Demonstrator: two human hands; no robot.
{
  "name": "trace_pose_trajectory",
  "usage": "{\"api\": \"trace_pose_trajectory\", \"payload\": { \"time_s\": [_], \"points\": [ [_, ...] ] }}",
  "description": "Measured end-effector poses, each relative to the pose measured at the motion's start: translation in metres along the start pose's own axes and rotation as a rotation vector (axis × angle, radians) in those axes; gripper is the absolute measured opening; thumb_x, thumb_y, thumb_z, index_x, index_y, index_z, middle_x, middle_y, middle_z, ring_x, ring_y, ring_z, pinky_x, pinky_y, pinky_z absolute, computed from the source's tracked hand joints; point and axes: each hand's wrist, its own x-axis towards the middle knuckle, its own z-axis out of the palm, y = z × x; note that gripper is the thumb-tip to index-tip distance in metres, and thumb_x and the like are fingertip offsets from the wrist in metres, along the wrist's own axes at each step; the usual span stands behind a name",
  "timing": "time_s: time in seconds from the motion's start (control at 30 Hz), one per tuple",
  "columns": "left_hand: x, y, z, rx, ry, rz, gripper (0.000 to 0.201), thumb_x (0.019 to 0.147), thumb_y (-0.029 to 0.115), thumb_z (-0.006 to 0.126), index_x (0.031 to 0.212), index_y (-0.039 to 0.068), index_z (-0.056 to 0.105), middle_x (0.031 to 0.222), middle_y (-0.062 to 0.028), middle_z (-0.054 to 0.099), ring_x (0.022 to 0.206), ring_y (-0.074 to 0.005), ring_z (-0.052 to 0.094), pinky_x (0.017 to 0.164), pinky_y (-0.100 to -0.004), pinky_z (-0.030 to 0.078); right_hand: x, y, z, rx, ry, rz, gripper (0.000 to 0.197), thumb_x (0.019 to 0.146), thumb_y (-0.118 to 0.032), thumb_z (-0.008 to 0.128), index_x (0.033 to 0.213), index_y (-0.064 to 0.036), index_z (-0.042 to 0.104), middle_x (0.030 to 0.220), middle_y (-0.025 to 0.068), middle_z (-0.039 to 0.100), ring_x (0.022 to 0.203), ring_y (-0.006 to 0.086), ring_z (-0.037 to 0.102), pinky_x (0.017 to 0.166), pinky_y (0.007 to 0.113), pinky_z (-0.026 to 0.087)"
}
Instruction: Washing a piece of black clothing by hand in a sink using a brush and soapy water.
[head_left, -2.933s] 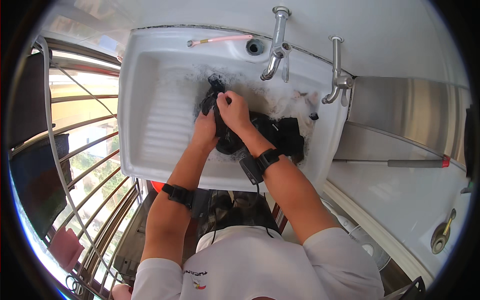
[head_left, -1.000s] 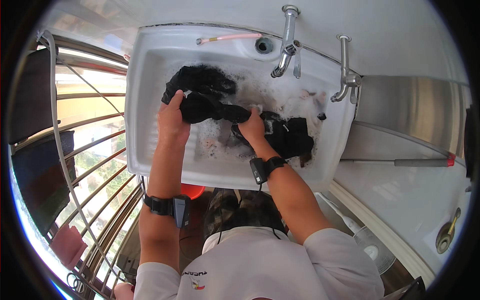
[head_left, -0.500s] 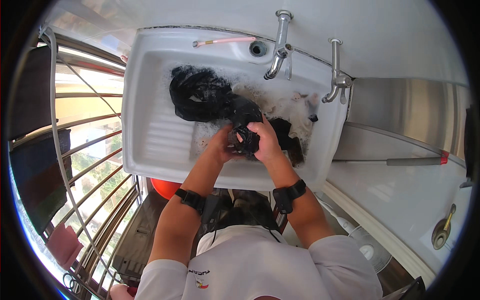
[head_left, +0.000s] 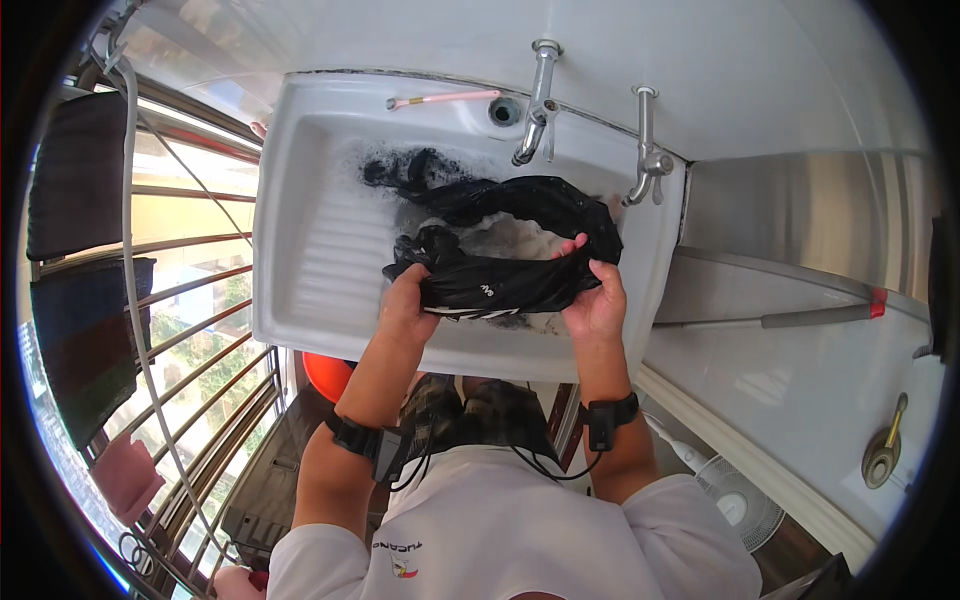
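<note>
A wet black garment (head_left: 505,286) with a small white print is stretched between my two hands over the white sink (head_left: 325,250). My left hand (head_left: 405,304) grips its left end, thumb on top. At the right end my right hand (head_left: 597,302) is closed on the cloth, fingers behind and thumb in front. The garment forms a loop, and its far part trails into the suds at the back left. Inside the loop show pale clothes (head_left: 515,240) in soapy water; the garment hides the rest of them.
Two metal taps, a left one (head_left: 540,105) and a right one (head_left: 645,150), jut over the sink's back edge. A pink-handled brush (head_left: 445,98) lies on the ledge beside the drain hole (head_left: 504,112). Below the sink's front left is a red basin (head_left: 328,375). Window bars are at left.
My hands have moved apart, the right one to the right and the left one to the left. The bunched black garment is now spread into a wide loop between them.
</note>
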Motion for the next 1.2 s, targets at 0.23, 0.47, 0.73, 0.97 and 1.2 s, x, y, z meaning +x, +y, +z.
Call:
{"api": "trace_pose_trajectory", "payload": {
  "time_s": [0.23,0.47,0.73,0.97,1.2],
  "points": [
    [0.022,0.016,-0.005,0.162,0.187,0.682,0.072,0.081,-0.005,0.069,0.145,0.001,0.037,0.126,-0.0184,0.058,0.113,-0.0295,0.064,0.096,-0.0427,0.056,0.028,0.077,-0.107,-0.647,0.237,0.243,0.038,0.087,-0.006,0.075,0.123,-0.005,0.063,0.111,0.0089,0.066,0.097,0.0177,0.068,0.083,0.035,0.056],
    [0.033,0.035,-0.029,0.485,0.188,0.813,0.069,0.087,0.004,0.068,0.152,0.007,0.043,0.148,-0.016,0.047,0.129,-0.0282,0.056,0.105,-0.0381,0.048,0.063,0.105,-0.081,-1.999,-0.845,-0.733,0.057,0.089,-0.009,0.071,0.143,-0.0146,0.054,0.135,0.0197,0.056,0.126,0.0397,0.055,0.106,0.052,0.046],
    [0.03,0.008,-0.042,0.572,0.147,0.392,0.06,0.093,0.012,0.064,0.149,0.007,0.042,0.133,-0.0103,0.053,0.116,-0.0239,0.058,0.098,-0.0476,0.055,0.101,0.127,-0.068,-2.215,-0.723,-0.196,0.046,0.094,-0.019,0.065,0.139,-0.0166,0.055,0.126,0.0204,0.059,0.107,0.041,0.066,0.094,0.051,0.051],
    [0.053,-0.034,-0.039,0.574,0.094,0.097,0.053,0.095,0.012,0.062,0.144,0.007,0.043,0.125,-0.0095,0.056,0.114,-0.0277,0.06,0.098,-0.0519,0.057,0.088,0.13,-0.096,-2.306,-0.891,-0.336,0.042,0.09,-0.015,0.067,0.13,-0.0116,0.058,0.113,0.0198,0.062,0.101,0.0411,0.069,0.086,0.052,0.056],
    [0.064,-0.051,-0.025,0.368,0.173,-0.14,0.045,0.103,0.035,0.06,0.137,0.006,0.053,0.128,-0.0118,0.06,0.123,-0.0364,0.057,0.107,-0.0575,0.049,0.088,0.124,-0.08,-1.904,-0.485,-0.171,0.052,0.087,-0.017,0.072,0.136,-0.0034,0.061,0.1,0.0177,0.074,0.092,0.0301,0.074,0.08,0.044,0.058]
  ]
}}
